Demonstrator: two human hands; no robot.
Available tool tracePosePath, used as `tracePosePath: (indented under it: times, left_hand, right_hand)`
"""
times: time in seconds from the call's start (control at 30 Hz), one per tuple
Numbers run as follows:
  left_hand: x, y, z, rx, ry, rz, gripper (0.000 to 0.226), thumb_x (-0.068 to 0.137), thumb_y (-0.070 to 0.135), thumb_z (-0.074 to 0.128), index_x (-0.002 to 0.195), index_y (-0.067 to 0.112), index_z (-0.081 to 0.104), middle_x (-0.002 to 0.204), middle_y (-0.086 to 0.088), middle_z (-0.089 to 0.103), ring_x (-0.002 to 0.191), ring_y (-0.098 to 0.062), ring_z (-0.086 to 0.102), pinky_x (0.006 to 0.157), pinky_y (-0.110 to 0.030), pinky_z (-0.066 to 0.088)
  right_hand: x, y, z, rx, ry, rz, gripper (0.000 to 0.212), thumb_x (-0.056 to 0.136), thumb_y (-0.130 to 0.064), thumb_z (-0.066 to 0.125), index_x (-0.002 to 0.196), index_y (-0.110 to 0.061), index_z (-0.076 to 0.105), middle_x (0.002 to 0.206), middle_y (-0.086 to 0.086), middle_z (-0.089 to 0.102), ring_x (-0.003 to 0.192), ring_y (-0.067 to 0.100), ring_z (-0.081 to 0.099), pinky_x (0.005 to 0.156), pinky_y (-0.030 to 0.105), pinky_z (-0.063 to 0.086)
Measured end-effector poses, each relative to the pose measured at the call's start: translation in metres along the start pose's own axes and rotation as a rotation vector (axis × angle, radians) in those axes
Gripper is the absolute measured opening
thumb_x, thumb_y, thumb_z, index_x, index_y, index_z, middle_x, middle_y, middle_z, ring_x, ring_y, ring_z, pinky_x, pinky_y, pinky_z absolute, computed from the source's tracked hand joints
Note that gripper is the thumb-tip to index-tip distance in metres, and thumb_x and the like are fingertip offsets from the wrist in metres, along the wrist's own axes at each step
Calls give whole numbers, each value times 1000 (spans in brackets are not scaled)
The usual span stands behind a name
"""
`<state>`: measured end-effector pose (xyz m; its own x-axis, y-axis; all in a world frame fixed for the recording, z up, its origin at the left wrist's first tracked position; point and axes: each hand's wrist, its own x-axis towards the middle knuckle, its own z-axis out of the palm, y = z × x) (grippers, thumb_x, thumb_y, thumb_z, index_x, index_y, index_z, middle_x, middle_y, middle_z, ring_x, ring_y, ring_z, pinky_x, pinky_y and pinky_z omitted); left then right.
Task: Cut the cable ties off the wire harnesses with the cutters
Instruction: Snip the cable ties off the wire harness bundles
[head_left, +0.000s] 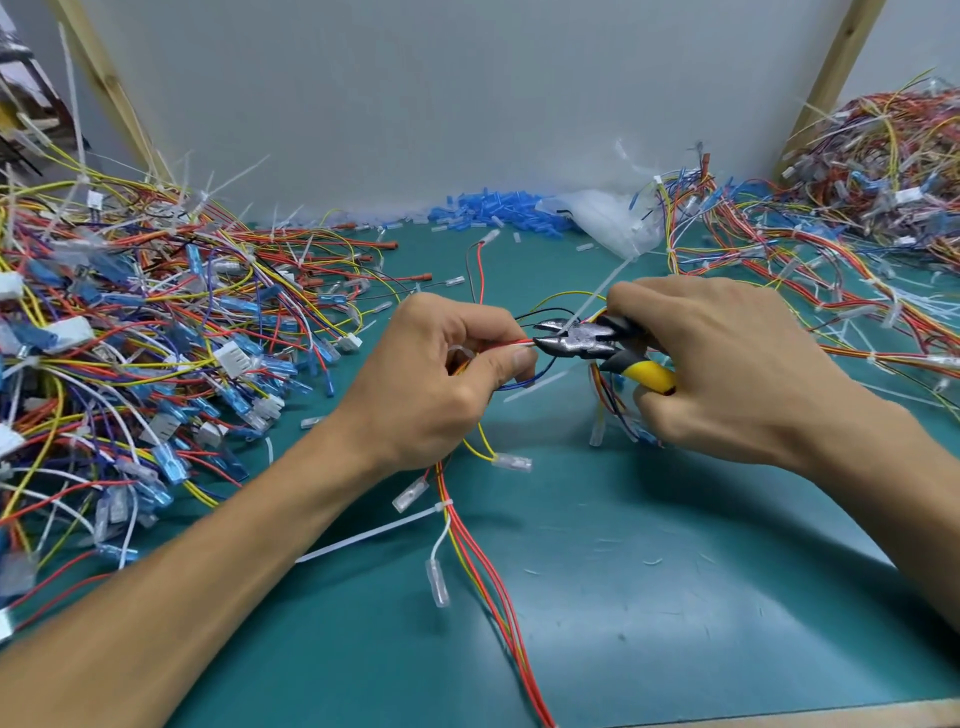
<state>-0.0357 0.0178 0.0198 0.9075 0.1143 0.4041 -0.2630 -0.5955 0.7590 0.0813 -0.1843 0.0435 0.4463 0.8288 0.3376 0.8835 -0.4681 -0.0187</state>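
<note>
Yellow-handled cutters (582, 340) in right hand (727, 364) fingers, wire harness (453, 525) in left hand (441, 374) fingers.

No writing can be read: none is made out on the cutters (582, 340) at the grip, nor on the wire harness (488, 592) below it.

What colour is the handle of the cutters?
Yellow, with black near the blades. The head view shows the cutters in the right hand.
</note>
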Motion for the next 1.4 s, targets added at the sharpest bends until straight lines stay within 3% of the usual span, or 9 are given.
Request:
tracePosePath:
  times: [0.17,0.27,0.43,0.53,0.8,0.9,1.4]
  left_hand:
    - [-1,3,-1,62,-2,27,22,90,13,62,68,11,66,53,6,37,49,-10,29,48,-23,21]
    - [-1,3,-3,45,-15,27,21,90,12,62,70,7,69,53,7,36,50,-11,28,48,-25,20]
    - [-2,4,-4,2,-42,29,20,90,11,63,72,11,71,50,10,38,49,-11,29,48,-22,22]
    - [-2,4,-3,-28,-46,18,19,90,12,63,72,11,70,51,6,38,49,-16,31,47,-27,21]
    - [-2,5,-1,-97,-55,-6,19,90,11,62,73,8,69,52,2,37,47,-16,30,44,-23,22]
    - [-3,5,0,-114,-62,-17,19,90,11,62,73,7,68,52,3,38,47,-15,31,44,-22,23]
    - [-4,6,1,-143,-78,-33,26,95,1,61,73,12,65,52,3,37,47,-12,29,44,-19,23]
  right_hand:
    - [1,-2,3,-18,-7,-15,31,71,-49,25,88,-27,40,80,-8,44,78,29,40,61,38,26]
    - [1,-3,3,10,-1,-30,33,69,-47,27,87,-26,46,80,-6,49,77,31,44,59,38,28]
    - [-1,-4,-1,12,-13,0,6,63,-34,40,65,-31,35,55,0,42,61,41,41,51,37,32]
    - [-1,-3,-2,46,-36,3,19,59,-27,46,62,-35,29,51,1,37,59,42,40,51,36,27]
    - [0,0,3,81,1,-13,9,66,-34,40,62,-33,32,52,5,32,59,41,36,50,38,26]
    - [0,2,5,82,-1,-13,15,66,-29,45,62,-32,32,52,5,31,60,42,36,50,39,28]
    - [2,0,2,182,-61,31,30,68,-26,48,61,-55,45,51,5,28,58,33,27,50,36,23]
